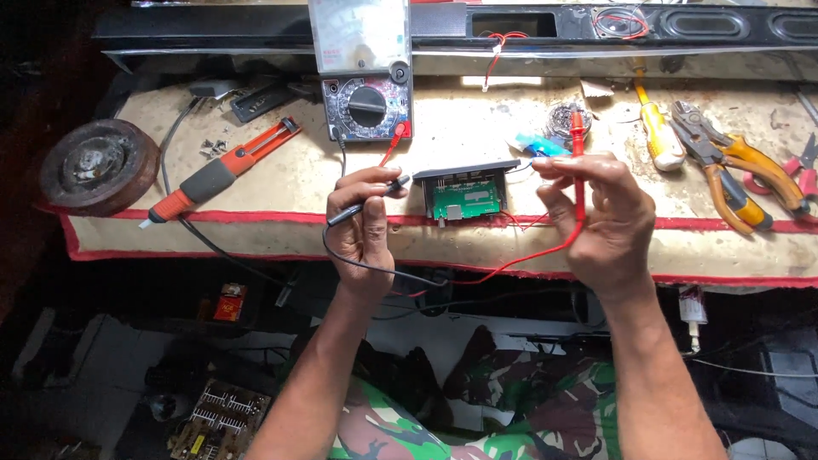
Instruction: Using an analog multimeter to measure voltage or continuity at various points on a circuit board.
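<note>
Though both probe tips stay hidden, left hand (365, 223) grip around black probe (368, 202), right hand (596, 217) around red probe (578, 166)

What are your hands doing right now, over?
Left hand pinching black probe. Right hand pinching red probe. Green circuit board module standing between the hands, multimeter behind it. Soldering iron and pliers lie off to the sides.

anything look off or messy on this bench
Mostly the worktop itself: its pale cover is stained and scuffed, with small screws lying loose near the soldering iron. The long black casing at the back lies open, red wires hanging out. The meter and pliers look intact.
</note>
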